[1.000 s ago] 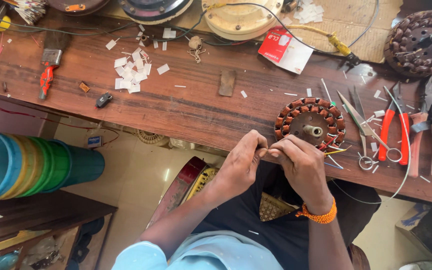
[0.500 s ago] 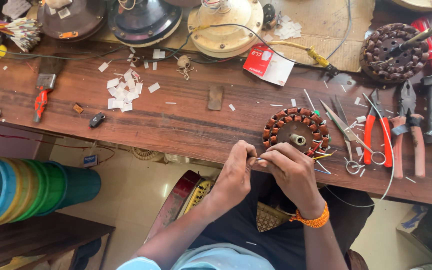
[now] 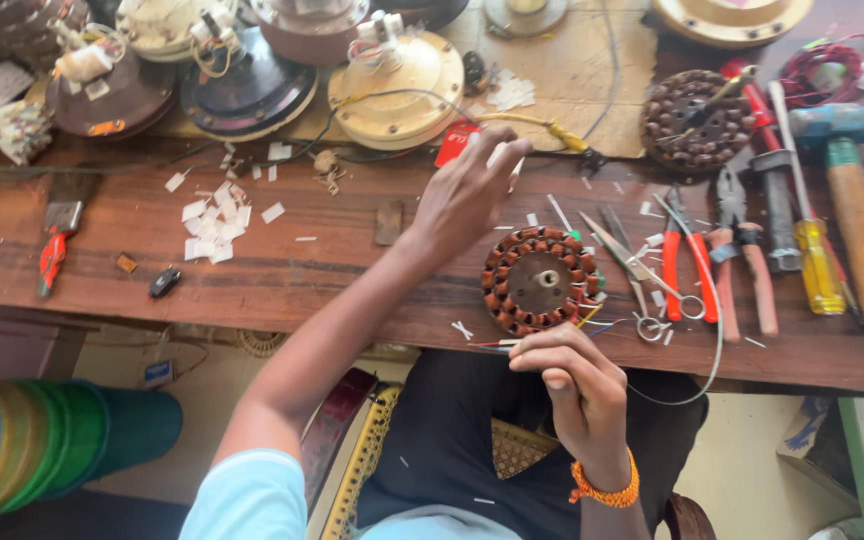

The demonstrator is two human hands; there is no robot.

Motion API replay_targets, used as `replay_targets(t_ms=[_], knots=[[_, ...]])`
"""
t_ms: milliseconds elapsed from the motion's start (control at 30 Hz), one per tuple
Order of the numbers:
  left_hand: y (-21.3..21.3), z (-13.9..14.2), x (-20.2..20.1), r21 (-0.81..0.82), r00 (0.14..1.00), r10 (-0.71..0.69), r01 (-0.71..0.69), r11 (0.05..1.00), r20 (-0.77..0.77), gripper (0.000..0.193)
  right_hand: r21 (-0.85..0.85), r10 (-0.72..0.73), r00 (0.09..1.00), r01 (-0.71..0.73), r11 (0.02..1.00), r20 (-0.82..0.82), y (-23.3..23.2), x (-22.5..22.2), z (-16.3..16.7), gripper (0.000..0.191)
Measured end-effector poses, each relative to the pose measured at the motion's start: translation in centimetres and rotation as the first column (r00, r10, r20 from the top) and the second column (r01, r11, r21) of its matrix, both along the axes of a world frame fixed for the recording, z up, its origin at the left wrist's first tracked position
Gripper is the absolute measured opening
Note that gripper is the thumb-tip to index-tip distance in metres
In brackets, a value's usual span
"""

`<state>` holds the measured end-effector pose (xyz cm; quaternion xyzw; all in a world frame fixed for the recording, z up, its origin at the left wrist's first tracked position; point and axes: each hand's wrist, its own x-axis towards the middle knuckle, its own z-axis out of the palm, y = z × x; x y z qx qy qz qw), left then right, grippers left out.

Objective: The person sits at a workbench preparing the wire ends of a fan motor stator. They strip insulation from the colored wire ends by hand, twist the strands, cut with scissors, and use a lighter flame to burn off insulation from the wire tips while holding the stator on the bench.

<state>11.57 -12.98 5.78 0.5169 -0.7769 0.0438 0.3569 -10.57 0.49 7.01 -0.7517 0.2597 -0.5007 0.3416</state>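
Note:
A round stator (image 3: 540, 280) with copper coils lies on the wooden bench (image 3: 332, 270) near its front edge. My right hand (image 3: 577, 385) hovers just below it at the bench edge, its fingers pinched on thin coloured wires (image 3: 497, 345) that lead from the stator. An orange band circles that wrist. My left hand (image 3: 467, 195) is stretched out over the bench, fingers spread on a red and white packet (image 3: 452, 145), which it mostly hides.
Scissors (image 3: 642, 280), red-handled pliers (image 3: 682, 260), a yellow screwdriver (image 3: 814, 255) and a hammer (image 3: 852, 200) lie to the right. A second stator (image 3: 697, 120) and fan motor housings (image 3: 397, 85) sit at the back. Paper scraps (image 3: 214, 220) lie left; stacked buckets (image 3: 42, 440) stand below.
My left hand has let go of the wires and reached forward to the red and white packet. My right hand stays at the bench edge with the wires. The view has moved closer.

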Motion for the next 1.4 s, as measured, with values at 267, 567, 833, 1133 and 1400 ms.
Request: replay_targets(t_ms=[267, 567, 833, 1133, 1400], knots=[[-7.0, 3.4, -0.5, 0.048, 0.916, -0.115, 0.105, 0.993, 0.384, 0.021, 0.083, -0.164, 0.985, 0.161, 0.984, 0.043, 0.7, -5.3, -1.6, 0.048], [1.4, 13.9, 2.6, -0.229, 0.934, -0.254, 0.197, 0.953, -0.253, 0.011, 0.415, -0.074, 0.540, -0.544, 0.729, 0.838, 1.0, -3.8, -5.6, 0.045], [8.4, 12.5, 4.3, -0.278, 0.840, -0.505, 0.446, 0.851, -0.198, 0.017, 0.219, -0.081, 0.205, -0.852, 0.475, 0.975, -2.5, 3.2, 0.3, 0.056], [16.8, 6.2, 8.3, 0.131, 0.945, -0.322, 0.328, 0.936, -0.061, 0.023, 0.097, -0.051, 0.107, -0.488, 0.867, 0.993, -1.2, -7.2, 1.9, 0.028], [24.0, -0.8, 10.0, 0.669, 0.996, -0.080, 0.039, 0.742, 0.031, 0.020, 0.515, -0.511, 0.266, 0.059, 0.855, 0.818, 1.0, -14.4, -4.5, 0.028]])
